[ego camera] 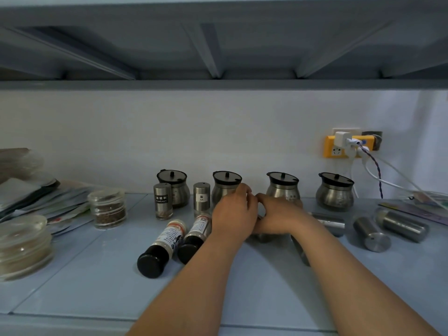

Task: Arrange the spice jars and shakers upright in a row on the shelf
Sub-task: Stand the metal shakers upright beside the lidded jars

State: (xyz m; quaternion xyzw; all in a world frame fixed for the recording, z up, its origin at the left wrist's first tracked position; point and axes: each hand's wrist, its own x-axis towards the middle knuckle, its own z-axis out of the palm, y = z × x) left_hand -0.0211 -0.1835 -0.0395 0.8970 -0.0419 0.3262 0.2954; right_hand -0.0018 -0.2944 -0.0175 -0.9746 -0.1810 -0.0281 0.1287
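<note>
Two bare forearms reach up from the bottom edge and meet at the middle of the frame. The left hand (pixel 234 212) has its fingers curled, its knuckles in front of the second pot from the left. The right hand (pixel 281 214) curls inward, its fingertips touching the left hand's. A dark bit of a steel shaker (pixel 263 235) shows under the palms; whether either hand actually grips it cannot be told.

Along the back wall four round steel pots (pixel 335 192) with black lids stand in a row on the pale blue shelf (pixel 97 275). Two labelled shakers (pixel 163 201) stand upright just in front of the left pots. Two black-capped bottles (pixel 160 248) lie side by side, left of the left wrist. To the right, three steel shakers (pixel 371 232) lie on their sides, and another one (pixel 300 251) lies partly under the right forearm.

At left centre stand a glass jar (pixel 109 209), a stack of glass dishes (pixel 23 246) and a heap of packets (pixel 36 197). A yellow socket (pixel 331 149) with chargers plugged in sits on the wall at right.
</note>
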